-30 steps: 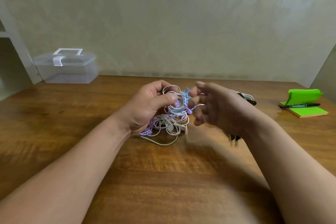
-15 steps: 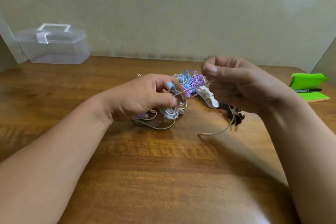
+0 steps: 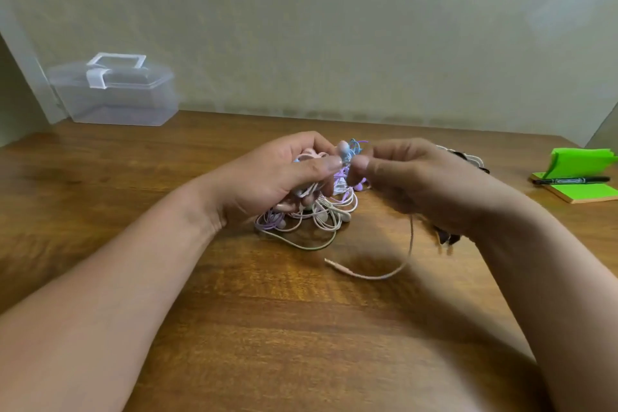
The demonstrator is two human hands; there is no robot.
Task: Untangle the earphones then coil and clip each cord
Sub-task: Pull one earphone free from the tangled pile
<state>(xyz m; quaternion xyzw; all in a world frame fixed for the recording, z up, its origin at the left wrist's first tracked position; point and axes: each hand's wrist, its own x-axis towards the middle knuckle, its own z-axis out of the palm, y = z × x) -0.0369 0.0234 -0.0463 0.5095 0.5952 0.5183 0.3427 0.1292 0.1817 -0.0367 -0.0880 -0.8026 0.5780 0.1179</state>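
Here: one wooden table (image 3: 301, 328), glossy brown with a marked grain, and both bare forearms reach in over it from the near edge.

Left hand (image 3: 277, 177): palm turned inward, fingers curled round the top of the earphone tangle (image 3: 321, 211), thumb laid flat across it, so it has a firm hold. Right hand (image 3: 418, 184): back toward the camera, thumb and forefinger closed tip to tip right against the left thumb, pinching the pink cord (image 3: 384, 274).

One clear plastic box (image 3: 113, 94) stands far left against the wall. It is rectangular with a lid, a white latch and a fold-up handle.

One tangle lies at mid-table between the hands, partly lifted and partly resting on the wood. It is made of thin, round, rubbery cords in white, lilac and blue (the number of sets cannot be counted), with a few smooth oval earbuds showing.

One green sticky-note pad (image 3: 582, 191) is far right, its top sheets curled up.

The pink cord drops from under the right palm and curves along the table to one straight plug.

One black marker (image 3: 572, 181) lies across the pad.

One small dark clip (image 3: 446, 237) sits by the right wrist, blurred.
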